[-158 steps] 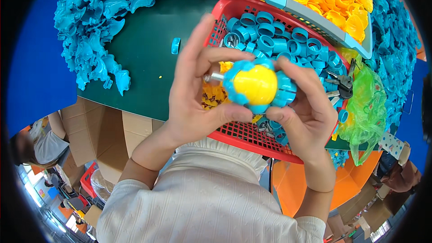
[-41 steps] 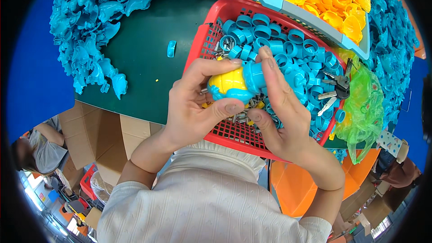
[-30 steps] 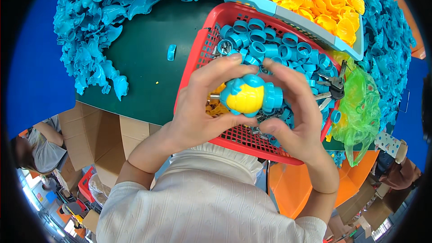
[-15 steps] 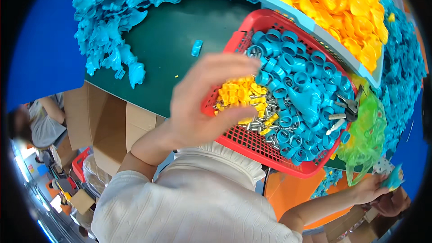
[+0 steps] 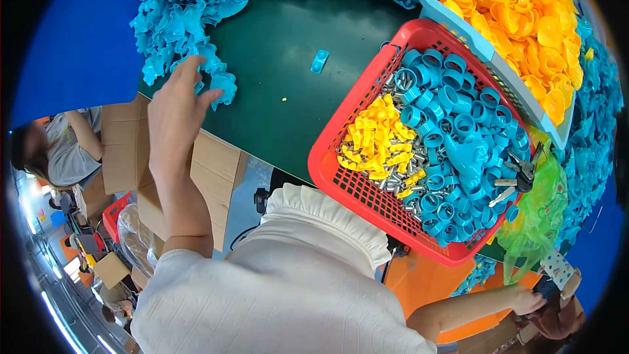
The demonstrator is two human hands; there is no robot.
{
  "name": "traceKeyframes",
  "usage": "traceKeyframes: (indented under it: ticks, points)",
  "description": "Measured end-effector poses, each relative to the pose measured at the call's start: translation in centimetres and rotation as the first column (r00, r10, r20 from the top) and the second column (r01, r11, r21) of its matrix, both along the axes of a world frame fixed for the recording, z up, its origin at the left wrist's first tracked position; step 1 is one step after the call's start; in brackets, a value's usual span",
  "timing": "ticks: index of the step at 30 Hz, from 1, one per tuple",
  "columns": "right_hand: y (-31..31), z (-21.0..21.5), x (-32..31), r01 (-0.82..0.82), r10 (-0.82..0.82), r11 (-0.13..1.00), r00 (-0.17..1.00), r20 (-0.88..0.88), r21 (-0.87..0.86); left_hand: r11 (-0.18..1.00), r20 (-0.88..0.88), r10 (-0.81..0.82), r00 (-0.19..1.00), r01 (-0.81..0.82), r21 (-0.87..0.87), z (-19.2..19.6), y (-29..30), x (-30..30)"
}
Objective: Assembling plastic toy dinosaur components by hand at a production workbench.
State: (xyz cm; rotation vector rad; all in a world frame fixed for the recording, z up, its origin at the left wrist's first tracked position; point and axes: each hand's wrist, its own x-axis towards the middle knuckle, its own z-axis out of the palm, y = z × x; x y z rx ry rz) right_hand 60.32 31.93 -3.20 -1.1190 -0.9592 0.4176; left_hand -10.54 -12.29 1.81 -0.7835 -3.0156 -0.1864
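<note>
My left hand (image 5: 175,108) is over the table's near left edge, thumb and fingers apart, with nothing seen in it. Its fingertips overlap the edge of a pile of blue moulded plastic shells (image 5: 177,26); whether they touch cannot be told. Far to the right, my right hand (image 5: 526,300) is stretched out past the table, fingers loosely bent, and no piece shows in it. Between my hands stands a red basket (image 5: 319,160) of blue rings (image 5: 464,123), small yellow parts (image 5: 377,134) and small metal pins. A larger blue shell (image 5: 464,156) lies on the rings.
A pale blue crate (image 5: 458,23) of yellow shells stands behind the basket. Keys (image 5: 521,174) and a green plastic bag (image 5: 540,213) are at its right. One small blue piece (image 5: 319,61) lies on the green table (image 5: 275,124). Cardboard boxes (image 5: 124,147) and a person (image 5: 75,151) are at left.
My left hand has moved left from above the basket to the blue pile. The blue and yellow piece is gone from my right hand, which has shifted slightly left and down.
</note>
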Motion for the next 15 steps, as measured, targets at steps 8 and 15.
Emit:
traceKeyframes:
  ticks: [8,15]
  points:
    - [-9.5,9.0,-37.1,-0.514,0.297,0.833,0.727,0.619,0.204,0.980,0.086,-0.182,0.980,0.173,0.102,-2.0,3.3,2.1]
    - [-17.2,6.2,-47.9,-0.830,0.532,0.142,-0.396,0.749,-0.540,0.708,0.189,-0.271,0.944,0.062,0.704,-1.9,3.6,1.4]
